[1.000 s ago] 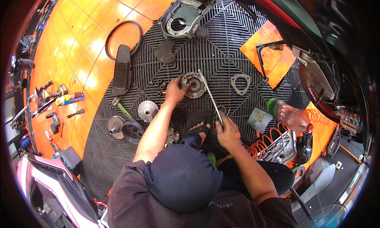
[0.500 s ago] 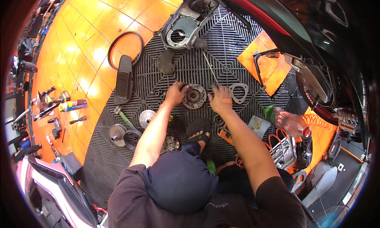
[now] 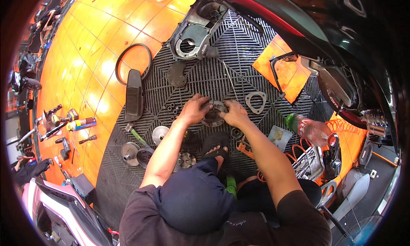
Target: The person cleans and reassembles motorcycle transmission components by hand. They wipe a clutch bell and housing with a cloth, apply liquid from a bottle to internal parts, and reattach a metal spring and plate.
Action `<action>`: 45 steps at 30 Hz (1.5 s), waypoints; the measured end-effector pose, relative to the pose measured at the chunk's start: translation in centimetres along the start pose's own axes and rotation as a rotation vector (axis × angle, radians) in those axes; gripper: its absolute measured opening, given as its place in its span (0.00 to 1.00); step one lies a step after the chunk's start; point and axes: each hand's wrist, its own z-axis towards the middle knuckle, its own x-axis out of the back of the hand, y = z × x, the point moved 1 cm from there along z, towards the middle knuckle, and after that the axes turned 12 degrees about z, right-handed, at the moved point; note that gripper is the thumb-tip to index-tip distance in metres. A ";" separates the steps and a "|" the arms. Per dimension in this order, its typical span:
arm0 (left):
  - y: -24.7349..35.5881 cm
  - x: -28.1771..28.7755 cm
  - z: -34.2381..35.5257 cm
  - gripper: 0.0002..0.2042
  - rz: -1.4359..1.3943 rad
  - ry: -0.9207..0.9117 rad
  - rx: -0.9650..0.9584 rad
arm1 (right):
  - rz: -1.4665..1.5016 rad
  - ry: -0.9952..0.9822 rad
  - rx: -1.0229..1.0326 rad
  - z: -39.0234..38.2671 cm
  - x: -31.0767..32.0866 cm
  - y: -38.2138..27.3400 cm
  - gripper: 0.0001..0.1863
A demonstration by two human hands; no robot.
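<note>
Both my hands are on a round grey metal drive part (image 3: 213, 114) that lies on the black ribbed mat (image 3: 205, 81). My left hand (image 3: 194, 111) grips its left side. My right hand (image 3: 234, 114) grips its right side, fingers curled over the rim. A long thin metal tool (image 3: 230, 81) lies loose on the mat just beyond my right hand. My sandalled foot (image 3: 217, 146) rests on the mat right below the part.
A triangular metal gasket (image 3: 255, 102) lies right of my hands. A grey engine cover (image 3: 193, 31), a dark plate (image 3: 176, 74), a black ribbed cover (image 3: 133, 96) and a rubber belt (image 3: 133, 62) lie beyond. Pulley discs (image 3: 160, 134) sit left, a plastic bottle (image 3: 309, 129) right, hand tools (image 3: 72, 124) on the orange floor.
My right hand has laid the long thin tool down on the mat and come onto the round part. My left hand has stayed on the part throughout.
</note>
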 end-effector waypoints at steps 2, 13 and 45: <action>1.2 1.1 -1.3 0.19 -0.039 0.089 -0.068 | 0.041 -0.093 0.049 -2.7 2.9 -1.5 0.32; 11.5 7.8 -1.1 0.15 -0.426 0.430 -0.116 | 0.909 0.263 0.108 -16.4 10.5 -2.7 0.18; 23.1 5.6 -9.9 0.19 -0.275 0.009 -0.095 | -0.072 0.566 0.381 -28.3 9.9 2.6 0.17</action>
